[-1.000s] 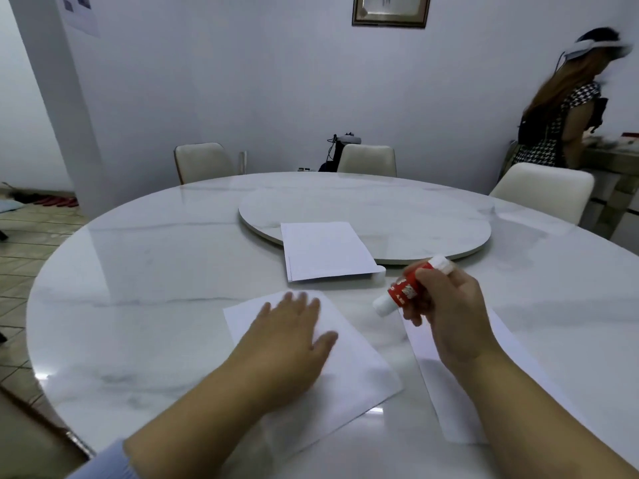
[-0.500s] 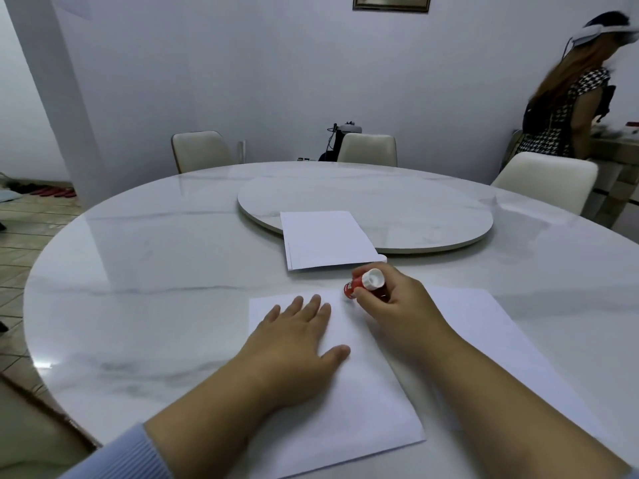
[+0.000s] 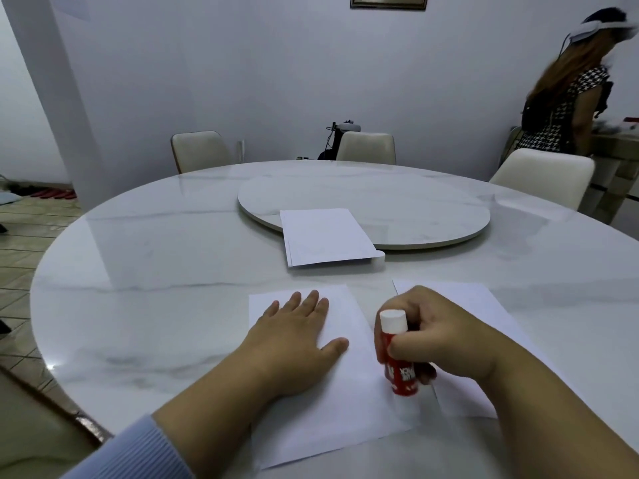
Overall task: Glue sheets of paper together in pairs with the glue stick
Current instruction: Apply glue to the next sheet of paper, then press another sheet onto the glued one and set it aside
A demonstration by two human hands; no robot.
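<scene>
Since 0.5 s ago the right hand (image 3: 446, 340) has dragged the red plastic glue stick (image 3: 397, 354) back along the near white paper sheet's (image 3: 345, 409) right edge. Fingers curl round it, long axis near upright, tip down on that sheet. Left hand (image 3: 297, 337) lies flat, fingers straight, pinning the sheet just left of it.

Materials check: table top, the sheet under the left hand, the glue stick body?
Table top: looks like polished marble or a marble-look slab; grey veins, glossy reflections.
Sheet under the left hand: plain white paper, matte, thin, lying flat.
Glue stick in the right hand: apparently plastic; smooth red printed barrel, white end upward.
</scene>
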